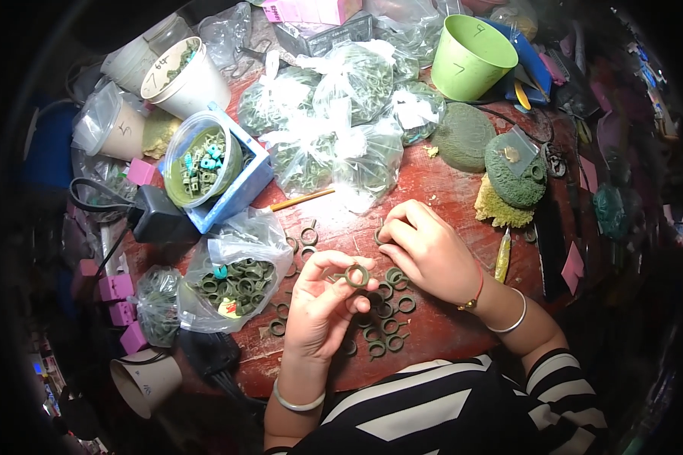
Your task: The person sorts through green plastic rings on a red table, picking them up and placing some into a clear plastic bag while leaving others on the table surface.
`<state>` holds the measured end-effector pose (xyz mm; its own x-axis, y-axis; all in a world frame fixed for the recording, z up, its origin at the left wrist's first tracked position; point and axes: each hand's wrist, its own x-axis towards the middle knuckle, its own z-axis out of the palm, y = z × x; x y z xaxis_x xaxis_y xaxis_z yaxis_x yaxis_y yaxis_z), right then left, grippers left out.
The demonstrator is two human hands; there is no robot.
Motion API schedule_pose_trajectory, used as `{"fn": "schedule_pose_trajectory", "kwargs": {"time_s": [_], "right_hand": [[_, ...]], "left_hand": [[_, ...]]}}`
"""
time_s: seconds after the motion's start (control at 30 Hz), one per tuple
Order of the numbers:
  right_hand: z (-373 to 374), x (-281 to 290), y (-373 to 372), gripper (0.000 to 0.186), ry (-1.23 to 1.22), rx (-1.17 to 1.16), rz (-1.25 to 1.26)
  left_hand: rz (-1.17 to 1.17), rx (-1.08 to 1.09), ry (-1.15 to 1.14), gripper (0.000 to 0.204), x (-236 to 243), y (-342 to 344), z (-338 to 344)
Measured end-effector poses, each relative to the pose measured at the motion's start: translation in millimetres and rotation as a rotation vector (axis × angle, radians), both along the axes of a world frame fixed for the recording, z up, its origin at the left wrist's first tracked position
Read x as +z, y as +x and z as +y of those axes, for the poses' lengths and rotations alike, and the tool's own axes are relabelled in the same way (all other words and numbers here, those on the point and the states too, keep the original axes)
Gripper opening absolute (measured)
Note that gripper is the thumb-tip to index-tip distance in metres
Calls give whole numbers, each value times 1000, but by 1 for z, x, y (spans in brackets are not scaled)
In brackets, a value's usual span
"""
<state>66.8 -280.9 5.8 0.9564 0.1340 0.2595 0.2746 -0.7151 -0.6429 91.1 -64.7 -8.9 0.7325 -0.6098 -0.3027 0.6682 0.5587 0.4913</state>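
Observation:
Between thumb and fingers my left hand (322,303) pinches a dark green ring (356,276) with a short stem, held up above the red table (281,362). My right hand (425,243) is closed, its fingertips on another green ring (378,236) that is partly hidden behind them. Several more such rings (387,326) lie loose on the table, below and between my hands. A smaller group of rings (309,236) sits just beyond my left hand. To its left, an open plastic bag (277,250) is full of the same kind of ring.
Tied bags of green pieces (357,83) are heaped at the back, with a brown stick (302,200) before them. Far left, a tub of small pieces (237,163) leans in a blue box (259,171). A green bucket (470,61) and sponges (501,205) are right.

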Motion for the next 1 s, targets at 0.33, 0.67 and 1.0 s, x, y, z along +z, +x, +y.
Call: {"fn": "schedule_pose_trajectory", "kwargs": {"time_s": [0.33,0.67,1.0], "right_hand": [[4,25,-12,25,334,-43,-10],[9,28,-14,38,419,43,-25],[-25,21,-8,40,125,207,172]], "left_hand": [[-36,52,156,19,2,3,0],[-61,-152,170,27,14,2,-7],[-292,77,444,35,19,-2,-14]]}}
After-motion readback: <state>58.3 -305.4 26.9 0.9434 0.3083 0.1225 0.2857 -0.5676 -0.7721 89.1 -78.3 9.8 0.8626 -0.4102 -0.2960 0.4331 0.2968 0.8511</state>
